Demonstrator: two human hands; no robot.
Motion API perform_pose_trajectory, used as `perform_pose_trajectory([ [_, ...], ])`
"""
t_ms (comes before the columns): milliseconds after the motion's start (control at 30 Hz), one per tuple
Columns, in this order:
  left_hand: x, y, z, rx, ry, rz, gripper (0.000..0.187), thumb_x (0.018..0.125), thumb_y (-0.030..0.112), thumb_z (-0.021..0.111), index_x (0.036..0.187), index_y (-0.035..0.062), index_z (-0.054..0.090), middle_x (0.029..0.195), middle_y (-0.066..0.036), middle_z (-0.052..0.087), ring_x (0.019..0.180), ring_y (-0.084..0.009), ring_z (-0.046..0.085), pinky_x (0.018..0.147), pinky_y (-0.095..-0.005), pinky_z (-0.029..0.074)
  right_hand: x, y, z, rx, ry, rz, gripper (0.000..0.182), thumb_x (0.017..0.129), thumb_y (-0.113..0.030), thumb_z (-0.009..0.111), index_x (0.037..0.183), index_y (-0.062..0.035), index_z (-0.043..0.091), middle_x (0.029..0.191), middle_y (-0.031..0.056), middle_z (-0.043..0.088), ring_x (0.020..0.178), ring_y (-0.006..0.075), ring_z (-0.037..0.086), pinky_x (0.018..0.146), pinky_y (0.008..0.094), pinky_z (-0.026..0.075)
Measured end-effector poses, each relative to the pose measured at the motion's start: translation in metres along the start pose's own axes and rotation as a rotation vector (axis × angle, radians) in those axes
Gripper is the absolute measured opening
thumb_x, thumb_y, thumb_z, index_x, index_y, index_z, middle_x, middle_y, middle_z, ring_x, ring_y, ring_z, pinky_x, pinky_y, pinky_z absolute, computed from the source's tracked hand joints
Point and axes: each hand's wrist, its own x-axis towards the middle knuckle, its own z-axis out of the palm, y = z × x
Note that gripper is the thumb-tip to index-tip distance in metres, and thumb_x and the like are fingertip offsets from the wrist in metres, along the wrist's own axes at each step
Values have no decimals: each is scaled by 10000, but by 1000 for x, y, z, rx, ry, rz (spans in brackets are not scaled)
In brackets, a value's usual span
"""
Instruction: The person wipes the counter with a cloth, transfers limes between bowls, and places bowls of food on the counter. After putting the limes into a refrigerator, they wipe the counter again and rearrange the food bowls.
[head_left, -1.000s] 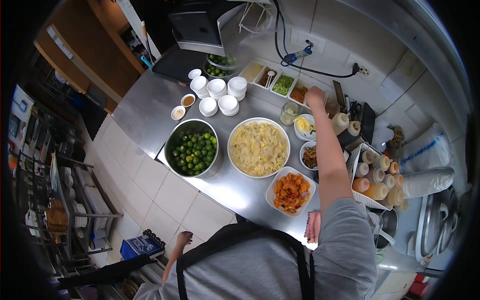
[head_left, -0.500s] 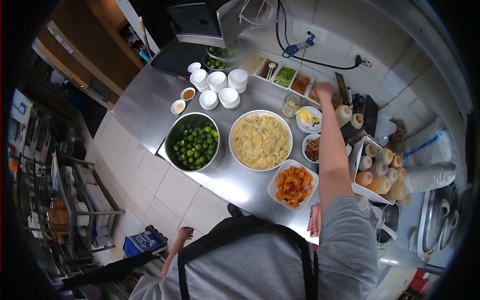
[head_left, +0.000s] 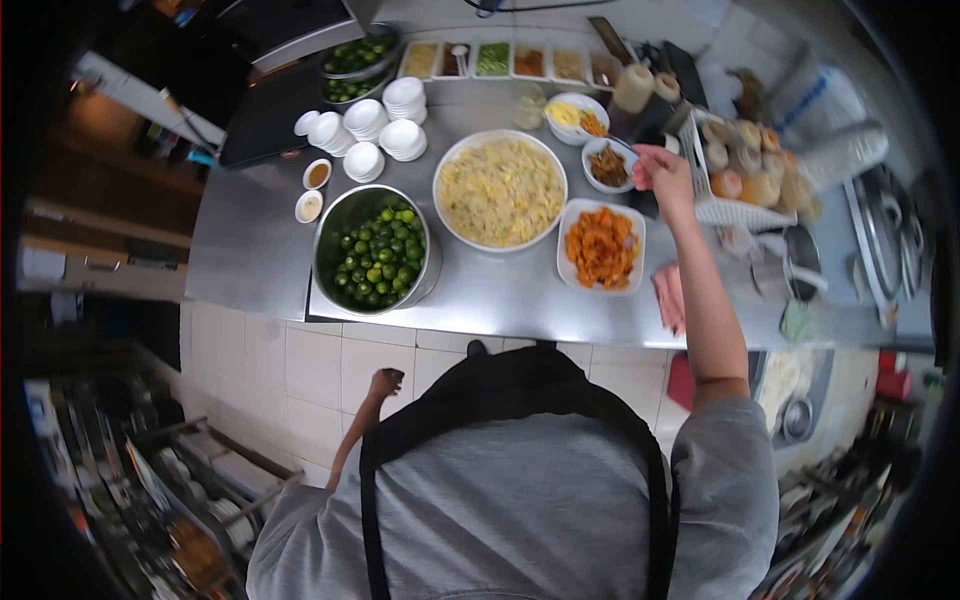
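My right hand [head_left: 662,178] is closed on the thin handle of a spoon [head_left: 624,145]. The spoon reaches left to a white bowl [head_left: 575,136] with yellow strips, where orange bits lie at the spoon's end. Just below it, a small white bowl [head_left: 608,184] holds brown, chunky food. A square white dish [head_left: 640,222] of orange-glazed pieces stands nearer to me. Left of these is a large round bowl [head_left: 441,214] of pale yellow, lumpy food. My left hand [head_left: 387,381] hangs low over the floor, away from the counter, loosely bent and holding nothing.
A steel pot [head_left: 428,272] of green citrus stands front left. Behind are stacked white cups [head_left: 365,118] and two sauce cups [head_left: 316,174]. Topping trays [head_left: 493,60] line the back wall. On the right are squeeze bottles [head_left: 633,88], a white basket [head_left: 722,207] and a pink cloth [head_left: 670,298].
My right hand has come back from the topping trays towards me, with a spoon now showing in it. Orange bits now show at the yellow-strip bowl. The view has turned.
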Motion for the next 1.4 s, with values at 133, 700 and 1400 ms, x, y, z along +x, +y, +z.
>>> perform_pose_trajectory([
  [133,22,27,-40,114,81,-91,214,771,198,538,891,32,601,696,-70,602,563,-152,600,438,-271,494,-89,18,-10,-48,190,1,202,846,-69,458,982,22,578,679,33,556,528,80,504,481,203,432],
  [700,60,31,-26,553,-113,391,224,753,213,518,800,6,587,687,-83,601,560,-171,606,441,-289,504,-198,58,0,-226,426,-74,165,828,6,457,920,32,591,631,31,526,502,79,489,452,200,415],
  [1400,-26,-2,-29,-174,174,-71,194,756,156,491,847,18,594,694,-91,594,555,-179,593,444,-293,484,-25,12,74,-141,128,-169,232,825,-54,426,960,23,598,760,88,619,651,125,589,588,215,450],
])
